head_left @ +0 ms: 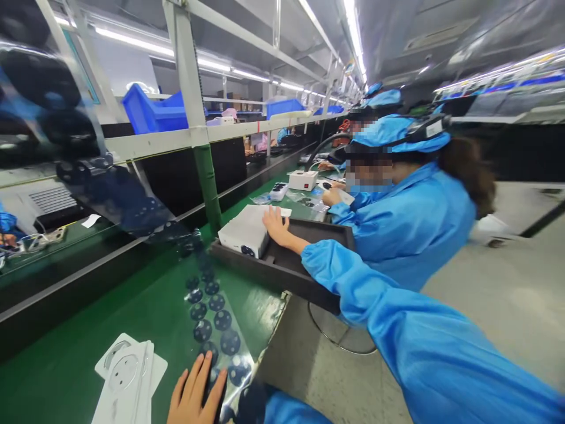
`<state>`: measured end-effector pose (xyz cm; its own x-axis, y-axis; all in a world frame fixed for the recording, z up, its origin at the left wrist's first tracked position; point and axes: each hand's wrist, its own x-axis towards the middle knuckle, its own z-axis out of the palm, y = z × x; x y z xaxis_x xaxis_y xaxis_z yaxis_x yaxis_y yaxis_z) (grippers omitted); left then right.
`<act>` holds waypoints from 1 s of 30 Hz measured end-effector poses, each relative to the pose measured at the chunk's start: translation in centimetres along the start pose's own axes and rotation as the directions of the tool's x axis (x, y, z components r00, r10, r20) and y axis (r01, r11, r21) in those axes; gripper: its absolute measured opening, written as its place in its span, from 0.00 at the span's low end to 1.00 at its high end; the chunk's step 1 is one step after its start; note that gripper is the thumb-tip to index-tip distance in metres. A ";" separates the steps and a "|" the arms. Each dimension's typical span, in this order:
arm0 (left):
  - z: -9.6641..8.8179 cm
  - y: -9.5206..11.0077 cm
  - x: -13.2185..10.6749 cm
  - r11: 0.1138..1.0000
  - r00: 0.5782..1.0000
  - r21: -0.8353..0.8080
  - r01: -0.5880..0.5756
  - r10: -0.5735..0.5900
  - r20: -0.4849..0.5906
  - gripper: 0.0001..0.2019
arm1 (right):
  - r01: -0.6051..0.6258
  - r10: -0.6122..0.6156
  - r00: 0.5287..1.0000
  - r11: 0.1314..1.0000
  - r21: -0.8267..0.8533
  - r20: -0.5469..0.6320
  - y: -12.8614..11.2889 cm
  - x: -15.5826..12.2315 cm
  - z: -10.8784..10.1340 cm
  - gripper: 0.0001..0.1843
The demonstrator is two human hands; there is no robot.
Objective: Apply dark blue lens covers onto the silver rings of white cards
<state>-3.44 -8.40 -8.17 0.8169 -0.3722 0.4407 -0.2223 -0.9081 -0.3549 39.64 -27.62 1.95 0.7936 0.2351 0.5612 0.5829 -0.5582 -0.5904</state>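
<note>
My right hand reaches out in a blue sleeve and lies with fingers stretched on the near end of a white box-shaped device. The device sits in a black tray at the bench edge. My left hand rests flat at the bottom of the view, fingers on a clear film strip that carries several round black discs. The strip runs up and to the left, close to the camera. Just left of that hand lies a small stack of white socket-shaped plastic plates.
A green bench mat runs along a conveyor line with a green post behind the tray. Blue bins stand on the shelf above. A co-worker in blue gown and cap works right beside the tray, near another white box.
</note>
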 end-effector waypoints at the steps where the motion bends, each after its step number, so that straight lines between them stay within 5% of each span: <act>1: -0.2 -0.1 0.1 1.000 1.000 -0.002 -0.009 0.009 -0.007 0.29 | -0.035 0.035 0.999 0.999 -0.021 -0.021 0.0 -0.1 0.0 0.23; 7: -4.5 0.8 1.3 0.985 0.989 -0.156 0.076 -0.054 0.135 0.30 | -0.062 0.057 0.990 0.998 -0.032 -0.130 -3.9 -0.2 -4.2 0.32; 8: -5.3 1.0 1.5 0.976 0.982 -0.188 0.112 -0.080 0.169 0.30 | 0.006 -0.010 0.986 1.000 -0.025 -0.164 -5.2 -0.7 -5.4 0.34; 10: -6.4 1.3 1.9 0.958 0.962 -0.217 0.190 -0.138 0.234 0.29 | 0.389 -0.375 0.895 0.921 0.011 -0.240 -8.5 -2.8 -7.7 0.31; 13: -6.9 1.7 2.0 0.933 0.923 -0.217 0.286 -0.208 0.324 0.27 | 0.653 -0.644 0.756 0.723 0.226 -0.122 -13.1 -8.3 -8.4 0.15; 16: -6.7 2.0 1.8 0.905 0.893 -0.228 0.359 -0.263 0.365 0.27 | 0.705 -0.818 0.543 0.567 0.426 0.189 -15.5 -14.2 -4.9 0.13; 18: -6.4 2.2 1.7 0.878 0.877 -0.236 0.417 -0.320 0.359 0.27 | 0.618 -0.831 0.457 0.553 0.559 0.317 -15.9 -16.6 -0.9 0.14; 20: -6.1 2.3 1.6 0.839 0.844 -0.220 0.498 -0.411 0.344 0.26 | 0.486 -0.821 0.385 0.568 0.664 0.421 -15.9 -17.4 3.1 0.15; 24: -5.7 2.3 1.5 0.796 0.799 -0.153 0.586 -0.535 0.274 0.22 | 0.331 -0.825 0.153 0.562 0.758 0.545 -16.3 -15.9 9.1 0.36; 26: -6.0 2.3 1.6 0.819 0.827 -0.157 0.552 -0.512 0.234 0.20 | 0.332 -0.821 0.155 0.567 0.753 0.550 -16.5 -14.8 11.3 0.35; 30: -7.6 2.3 2.5 0.879 0.906 -0.278 0.387 -0.307 0.291 0.20 | 0.367 -0.788 0.302 0.616 0.697 0.537 -15.7 -12.3 14.5 0.30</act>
<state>-5.96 -12.89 -1.66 0.9634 -0.0024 0.2682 -0.0271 -0.9957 0.0884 23.29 -10.20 -4.09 -0.1261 0.9380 0.3229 0.7720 0.2972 -0.5618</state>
